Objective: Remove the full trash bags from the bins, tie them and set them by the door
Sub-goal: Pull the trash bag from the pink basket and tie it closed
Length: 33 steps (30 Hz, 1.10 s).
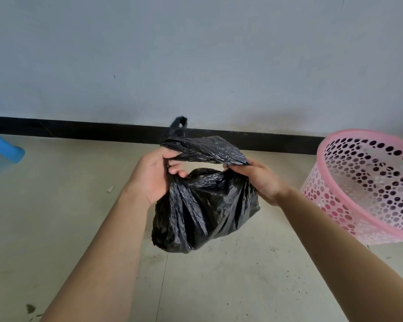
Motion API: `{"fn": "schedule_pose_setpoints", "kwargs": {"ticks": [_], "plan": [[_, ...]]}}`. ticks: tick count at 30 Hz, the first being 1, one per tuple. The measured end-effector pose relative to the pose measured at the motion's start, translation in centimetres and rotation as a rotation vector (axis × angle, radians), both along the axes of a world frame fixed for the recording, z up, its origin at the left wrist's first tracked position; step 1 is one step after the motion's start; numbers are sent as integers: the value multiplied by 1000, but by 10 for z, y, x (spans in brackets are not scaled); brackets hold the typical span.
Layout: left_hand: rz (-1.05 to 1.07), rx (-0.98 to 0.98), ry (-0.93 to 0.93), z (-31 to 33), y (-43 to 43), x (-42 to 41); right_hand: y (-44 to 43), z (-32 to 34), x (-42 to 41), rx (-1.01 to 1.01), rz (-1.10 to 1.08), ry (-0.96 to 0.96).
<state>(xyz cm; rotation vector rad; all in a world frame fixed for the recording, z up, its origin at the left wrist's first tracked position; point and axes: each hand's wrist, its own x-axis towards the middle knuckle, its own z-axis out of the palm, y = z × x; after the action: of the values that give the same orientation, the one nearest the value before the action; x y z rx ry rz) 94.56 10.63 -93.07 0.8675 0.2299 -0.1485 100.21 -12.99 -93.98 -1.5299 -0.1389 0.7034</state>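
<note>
The black trash bag (pixel 205 212) is held up over the floor (pixel 56 217), near the pink perforated bin (pixel 370 182) on its right. The left grip (pixel 151 175) is curled round one gathered end of the bag's top. The right grip (pixel 258 180) pinches the other end, with a twisted strand of plastic stretched between them.

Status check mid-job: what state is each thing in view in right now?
black trash bag: out of the bin, bulging, top handles partly tied, knot not closed.
left hand: grips one end of the stretched handle.
right hand: grips the other end.
pink bin: open, no black bag in it.
</note>
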Motion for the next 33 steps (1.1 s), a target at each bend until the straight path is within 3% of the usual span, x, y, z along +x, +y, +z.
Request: {"fn": "schedule_pose_setpoints", "kwargs": {"ticks": [5, 8, 11, 15, 19, 23, 28, 30, 33], "plan": [[-291, 151, 2, -18, -3, -6, 10, 5, 1, -202, 19, -292], [-367, 276, -40, -17, -7, -3, 12, -1, -2, -607, 279, -672], [-371, 352, -63, -12, -13, -4, 15, -14, -8, -867, 440, -924], [-228, 448, 74, -2, -24, -6, 23, -23, -17, -932, 519, -1018], [-144, 345, 118, -3, -24, -7, 20, -14, -9, -837, 509, -755], [-204, 318, 78, -5, -22, -7, 2, 3, 3, -372, 343, -246], [-179, 381, 133, 2, -27, -7, 3, 20, 11, 121, 16, -232], [-148, 413, 155, 2, -28, -7, 9, 25, 11, 214, -135, -250], [-102, 319, 156, 0, -29, -6, 12, 28, 12, 301, -178, -180]]}}
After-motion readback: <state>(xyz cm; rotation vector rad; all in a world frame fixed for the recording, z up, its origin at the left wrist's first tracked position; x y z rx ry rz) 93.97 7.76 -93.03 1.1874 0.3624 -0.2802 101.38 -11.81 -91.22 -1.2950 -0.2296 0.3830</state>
